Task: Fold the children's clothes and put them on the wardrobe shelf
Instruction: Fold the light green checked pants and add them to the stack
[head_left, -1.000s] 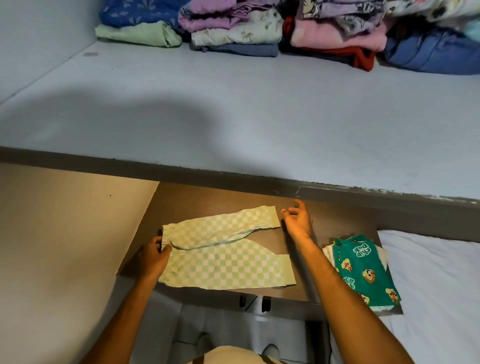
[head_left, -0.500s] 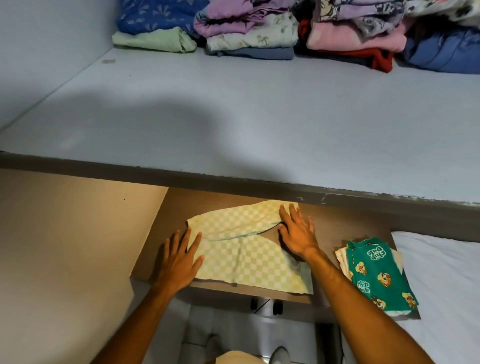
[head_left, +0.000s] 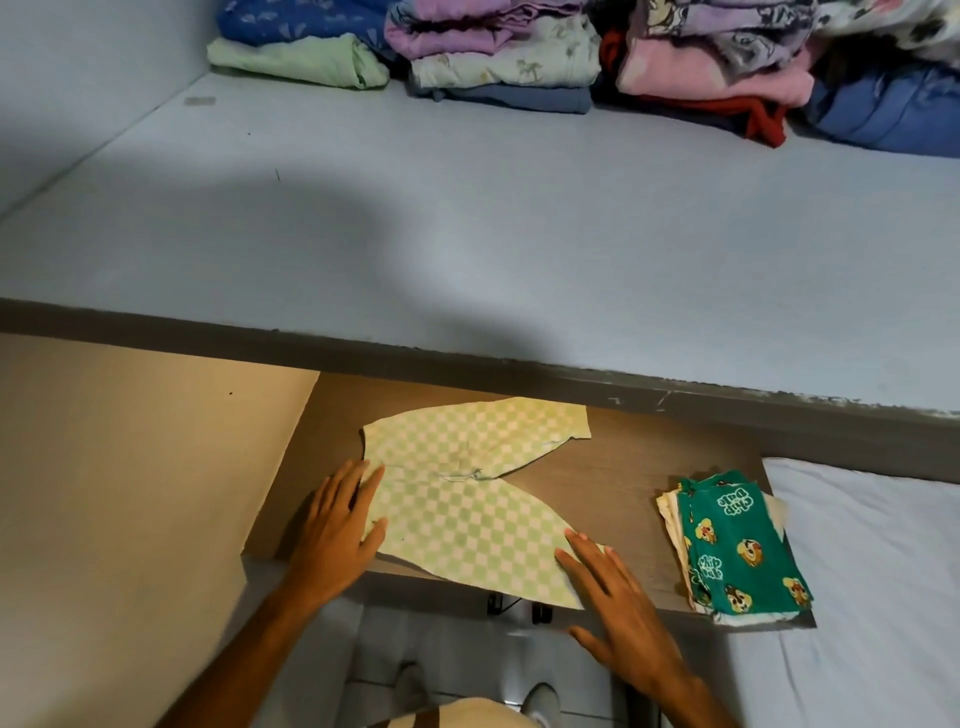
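Both hands, left hand (head_left: 332, 530) and right hand (head_left: 618, 592), press flat with fingers spread, gripping nothing, on the checked trousers (head_left: 467, 499)

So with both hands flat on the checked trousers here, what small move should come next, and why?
Probably fold the far leg over the near one. The green checked trousers lie spread on the brown board with legs splayed apart, not yet folded. The left hand pins the waist end, and the right hand rests open at the near leg's hem, free to reach across.
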